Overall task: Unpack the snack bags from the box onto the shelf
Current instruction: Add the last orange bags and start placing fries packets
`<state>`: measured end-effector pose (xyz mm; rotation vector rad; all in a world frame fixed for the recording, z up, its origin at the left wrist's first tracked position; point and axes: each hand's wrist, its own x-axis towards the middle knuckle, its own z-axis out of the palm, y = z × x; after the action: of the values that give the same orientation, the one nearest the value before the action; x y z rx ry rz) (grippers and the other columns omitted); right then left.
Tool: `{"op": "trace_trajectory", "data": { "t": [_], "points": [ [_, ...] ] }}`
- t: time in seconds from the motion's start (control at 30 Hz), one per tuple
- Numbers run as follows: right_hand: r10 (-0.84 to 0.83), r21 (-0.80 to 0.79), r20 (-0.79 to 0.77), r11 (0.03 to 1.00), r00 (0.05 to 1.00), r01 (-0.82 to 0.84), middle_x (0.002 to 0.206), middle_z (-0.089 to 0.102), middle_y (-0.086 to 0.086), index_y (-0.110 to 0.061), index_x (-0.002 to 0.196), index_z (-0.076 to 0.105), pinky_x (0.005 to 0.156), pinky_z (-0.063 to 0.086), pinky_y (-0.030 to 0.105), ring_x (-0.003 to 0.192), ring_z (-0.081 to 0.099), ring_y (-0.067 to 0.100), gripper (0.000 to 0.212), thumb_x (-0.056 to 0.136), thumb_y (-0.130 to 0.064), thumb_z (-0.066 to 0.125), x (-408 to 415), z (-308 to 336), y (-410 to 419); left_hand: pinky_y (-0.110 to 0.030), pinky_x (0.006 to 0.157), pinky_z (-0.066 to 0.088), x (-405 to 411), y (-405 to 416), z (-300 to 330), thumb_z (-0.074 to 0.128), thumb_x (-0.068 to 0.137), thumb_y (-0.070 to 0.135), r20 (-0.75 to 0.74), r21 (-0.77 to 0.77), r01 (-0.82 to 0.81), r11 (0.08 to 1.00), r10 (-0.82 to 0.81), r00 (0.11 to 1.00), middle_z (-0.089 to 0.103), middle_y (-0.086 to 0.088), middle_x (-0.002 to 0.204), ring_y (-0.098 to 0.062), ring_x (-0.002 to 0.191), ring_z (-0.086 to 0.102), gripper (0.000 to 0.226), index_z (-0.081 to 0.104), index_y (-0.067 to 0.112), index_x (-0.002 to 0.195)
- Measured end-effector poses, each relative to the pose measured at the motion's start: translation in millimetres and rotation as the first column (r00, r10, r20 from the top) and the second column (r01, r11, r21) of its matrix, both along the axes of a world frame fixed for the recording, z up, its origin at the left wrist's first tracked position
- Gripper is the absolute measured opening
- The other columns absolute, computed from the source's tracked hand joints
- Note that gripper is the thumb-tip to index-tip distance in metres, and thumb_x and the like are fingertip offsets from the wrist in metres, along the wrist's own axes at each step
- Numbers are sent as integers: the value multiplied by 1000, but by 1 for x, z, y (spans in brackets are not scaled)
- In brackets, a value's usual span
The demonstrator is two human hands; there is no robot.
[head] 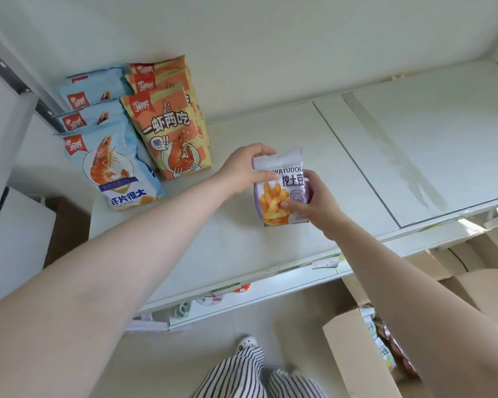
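Note:
A small purple-and-white fries snack bag (273,196) stands upright on the white shelf (213,239), near the shelf's middle. My left hand (246,168) grips its top left corner. My right hand (314,201) holds its right side, thumb across the front. At the shelf's back left stand rows of blue shrimp-chip bags (114,168) and orange shrimp snack bags (170,133), leaning against the wall. The open cardboard box (354,351) sits on the floor at lower right, with more snack bags (385,351) showing inside, partly hidden behind my right arm.
The shelf's right half (429,156) is bare white board with a seam and a worn streak. A white cabinet (12,231) stands at the left. More cardboard (472,285) lies on the floor below the shelf's right end. My striped trouser legs (256,374) are below.

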<state>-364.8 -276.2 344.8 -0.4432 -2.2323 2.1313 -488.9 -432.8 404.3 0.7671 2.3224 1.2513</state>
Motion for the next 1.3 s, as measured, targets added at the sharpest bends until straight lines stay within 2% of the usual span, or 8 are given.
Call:
{"op": "trace_trajectory", "data": {
  "t": [0.1, 0.2, 0.3, 0.47, 0.63, 0.8, 1.0, 1.3],
  "points": [
    [-13, 49, -41, 999, 999, 15, 108, 68, 8, -14, 134, 44, 83, 56, 39, 96, 68, 23, 80, 66, -8, 84, -8, -13, 5, -17, 68, 39, -14, 11, 3, 85, 70, 18, -141, -163, 37, 986, -60, 988, 59, 5, 90, -12, 86, 53, 42, 66, 16, 107],
    [-37, 97, -87, 994, 995, 45, 107, 67, -1, -16, 138, 42, 84, 52, 34, 97, 65, 14, 77, 74, -1, 82, -22, -31, 12, -6, 57, 32, -29, 22, -1, 85, 70, 21, -217, -220, 29, 975, -78, 973, 54, 9, 85, -10, 81, 50, 39, 66, 17, 104],
    [10, 111, -109, 994, 994, 3, 110, 66, 0, -15, 139, 40, 81, 53, 25, 93, 65, 1, 81, 72, 1, 83, -36, -45, 16, -5, 59, 33, -45, 31, -4, 84, 70, 19, -279, -239, 32, 970, -101, 955, 54, 10, 85, -7, 78, 49, 34, 66, 17, 99],
    [36, 171, -178, 985, 983, -5, 112, 69, -10, -24, 136, 43, 91, 54, 37, 102, 66, 7, 84, 67, -11, 89, -83, -61, 19, -10, 59, 35, -84, 41, -1, 84, 71, 23, -388, -349, 21, 937, -165, 907, 58, 8, 85, -10, 79, 51, 32, 60, 21, 93],
    [12, 204, -258, 978, 966, 43, 109, 64, -20, -24, 134, 46, 76, 47, 14, 96, 60, -8, 75, 71, -20, 87, -146, -69, 14, -14, 57, 32, -136, 45, 11, 82, 73, 31, -516, -470, -56, 881, -222, 827, 57, 3, 99, -15, 85, 50, 41, 61, 14, 105],
    [1, 235, -296, 969, 955, 72, 101, 60, -24, -21, 128, 49, 63, 41, 0, 89, 56, -12, 67, 72, -21, 86, -206, -75, 13, -27, 62, 39, -183, 47, 19, 81, 73, 37, -564, -585, -116, 802, -301, 769, 57, 2, 95, -20, 83, 57, 39, 56, 17, 95],
    [15, 284, -340, 955, 940, 88, 108, 62, -13, -19, 129, 49, 70, 43, 11, 95, 60, 7, 68, 72, -25, 86, -273, -75, 3, -31, 68, 43, -236, 40, 26, 79, 73, 46, -617, -670, -249, 699, -338, 711, 59, 1, 96, -21, 87, 56, 43, 55, 18, 95],
    [36, 339, -330, 937, 943, 83, 105, 61, -10, -18, 123, 53, 63, 39, 15, 89, 57, 10, 63, 71, -30, 87, -336, -73, -3, -33, 65, 40, -281, 41, 27, 77, 74, 48, -669, -704, -398, 588, -361, 650, 62, -3, 100, -24, 92, 56, 43, 53, 18, 92]
  ]
}}
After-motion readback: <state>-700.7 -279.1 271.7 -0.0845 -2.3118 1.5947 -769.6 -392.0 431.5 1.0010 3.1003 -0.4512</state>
